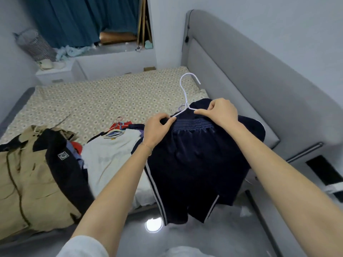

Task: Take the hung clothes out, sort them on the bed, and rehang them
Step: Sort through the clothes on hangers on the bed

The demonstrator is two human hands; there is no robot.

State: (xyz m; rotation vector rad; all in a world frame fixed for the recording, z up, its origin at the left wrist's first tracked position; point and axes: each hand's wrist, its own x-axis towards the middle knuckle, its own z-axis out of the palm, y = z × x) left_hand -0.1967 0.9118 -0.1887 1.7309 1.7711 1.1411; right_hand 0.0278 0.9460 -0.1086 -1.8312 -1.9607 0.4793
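While the navy shorts [189, 164] hang from the white hanger [185, 101] over the floor, just off the edge of the bed [111, 95], we judge that we are in the rehanging step, fitting the waistband to the wire. Our left hand [157, 128] pinches the hanger's left arm together with the waistband, thumb and forefinger closed on both. Our right hand [220, 112] pinches the right arm near the neck, fingers curled in tight. A tan jacket [24, 173], a dark jacket [61, 164] and a white shirt [111, 156] lie side by side on the bed to our left. Next, we think, the waistband needs seating evenly across both arms so it cannot slide off; then one hand must shift to the hook to carry it to a rail we cannot see.
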